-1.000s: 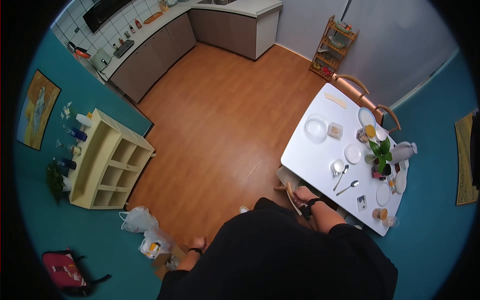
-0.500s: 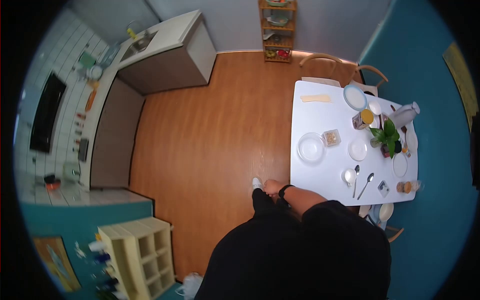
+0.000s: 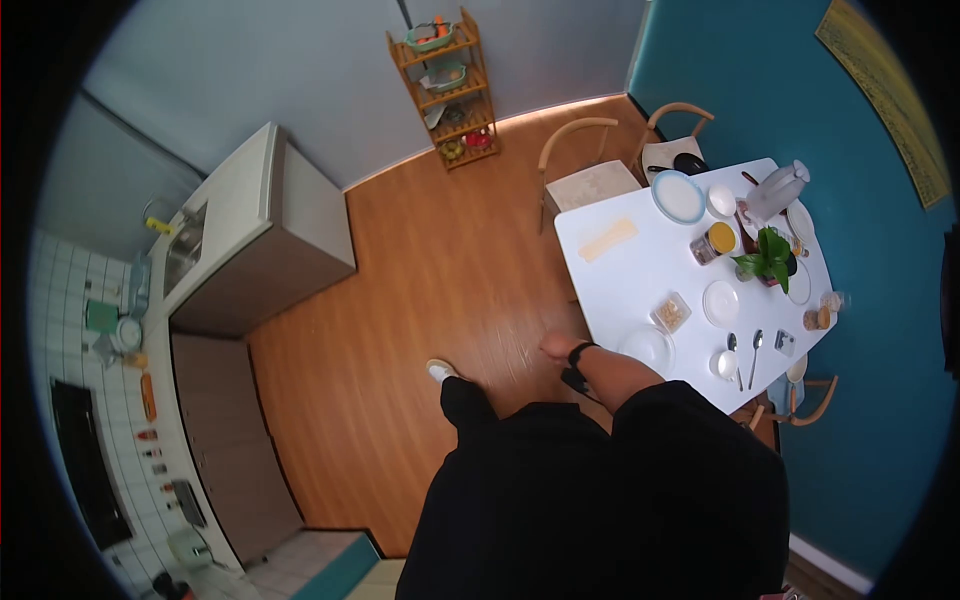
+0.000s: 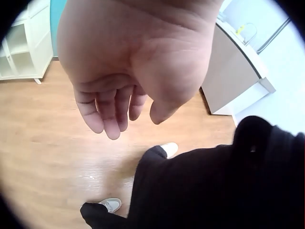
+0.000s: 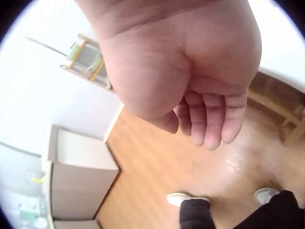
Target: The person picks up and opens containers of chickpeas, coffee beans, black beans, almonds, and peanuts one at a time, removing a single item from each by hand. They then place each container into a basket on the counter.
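My right hand [image 3: 562, 347] hangs beside the left edge of the white table [image 3: 630, 285], close to a clear round dish [image 3: 648, 350]. In the right wrist view its fingers [image 5: 214, 121] are loosely curled and hold nothing. The left hand [image 4: 138, 62] hangs over the wooden floor, with loose fingers and a bare palm; my body hides it in the head view. On the table, a clear box of small pale pieces [image 3: 671, 312], a white plate [image 3: 720, 303] and a white cup [image 3: 723, 364] lie nearest the right arm.
Further along the table are a yellow-lidded jar [image 3: 713, 243], a plant [image 3: 768, 257], a grey pitcher [image 3: 777, 192] and two spoons. Chairs [image 3: 590, 190] stand at its far side. A wooden rack [image 3: 447, 97] is against the wall, and a kitchen counter [image 3: 240, 190] with a sink runs along the left.
The view has swung from the cream shelf toward the rack and counter. My right hand has left the chair at the table's near side and hangs by its left edge; my feet have stepped forward.
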### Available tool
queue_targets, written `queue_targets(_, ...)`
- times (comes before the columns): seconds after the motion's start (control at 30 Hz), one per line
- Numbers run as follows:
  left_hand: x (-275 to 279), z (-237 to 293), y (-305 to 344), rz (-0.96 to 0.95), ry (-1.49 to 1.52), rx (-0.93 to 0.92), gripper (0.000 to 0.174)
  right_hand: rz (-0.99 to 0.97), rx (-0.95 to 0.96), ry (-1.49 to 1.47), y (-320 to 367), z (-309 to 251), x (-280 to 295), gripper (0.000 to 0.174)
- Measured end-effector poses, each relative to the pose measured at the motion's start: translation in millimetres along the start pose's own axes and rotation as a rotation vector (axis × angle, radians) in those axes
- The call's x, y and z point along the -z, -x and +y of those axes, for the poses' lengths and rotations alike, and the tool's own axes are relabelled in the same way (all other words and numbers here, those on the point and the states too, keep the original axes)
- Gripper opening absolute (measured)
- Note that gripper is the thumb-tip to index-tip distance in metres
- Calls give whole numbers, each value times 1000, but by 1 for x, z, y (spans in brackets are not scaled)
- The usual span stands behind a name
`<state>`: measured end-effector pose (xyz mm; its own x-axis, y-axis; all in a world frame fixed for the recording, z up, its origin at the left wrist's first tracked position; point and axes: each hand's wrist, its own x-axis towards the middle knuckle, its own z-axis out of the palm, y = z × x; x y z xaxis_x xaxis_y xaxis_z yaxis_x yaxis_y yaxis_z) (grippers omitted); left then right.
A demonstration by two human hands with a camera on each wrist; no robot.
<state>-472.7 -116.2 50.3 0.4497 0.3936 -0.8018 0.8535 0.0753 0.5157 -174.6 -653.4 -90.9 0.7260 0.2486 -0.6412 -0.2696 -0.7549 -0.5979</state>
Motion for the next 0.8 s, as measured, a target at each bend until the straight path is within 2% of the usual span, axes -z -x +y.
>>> queue_targets(0.07, 7, 59, -52, -36, 7, -20, 18, -146, 18, 358, -22, 50, 8, 29)
queue_targets(0.13, 22, 102, -91, -70, 8, -6, 17, -353, 177, 781, -20, 76, 21, 29)
queue_targets(0.2, 16, 154, -140, -128, 15, -7, 16, -169, -485, 18, -5, 70, 25, 25)
queue_targets(0.23, 10, 181, -166, -156, 22, -12, 16, -287, -32, 582, -12, 71, 30, 27)
queue_targets(0.27, 1, 217, -194, -181, 20, -26, 16, -116, -331, -44, 1, 41, 45, 29)
queue_targets(0.33, 6, 278, -249, -222, -30, -39, 16, 109, -470, -399, 10, -13, 72, 30)
queue_targets(0.4, 13, 351, -294, -265, -129, -48, 15, 269, -601, -862, -1, -35, 78, 26)
queue_targets(0.47, -10, 443, -347, -323, -230, -79, 15, 386, -648, -987, -18, -65, 87, 25)
queue_targets(0.5, -33, 489, -369, -353, -269, -98, 15, 386, -642, -1036, -28, -71, 91, 26)
queue_targets(0.53, -41, 510, -454, -379, -300, -115, 15, 381, -631, -1077, -40, -74, 96, 27)
queue_targets(0.57, -66, 568, -464, -314, -330, -166, 18, 364, -666, -1029, -53, -75, 98, 29)
queue_targets(0.6, -94, 633, -461, -246, -354, -220, 23, 387, -676, -1068, -65, -78, 106, 29)
queue_targets(0.67, -159, 724, -439, -170, -267, -300, 38, 61, -770, -963, -86, -83, 129, 31)
queue_targets(0.73, -218, 782, -425, -175, -267, -322, 42, -16, -724, -966, -134, -56, 123, 31)
queue_targets(0.8, -285, 819, -383, -309, -304, -437, 34, -222, -567, -858, -174, -54, 141, 30)
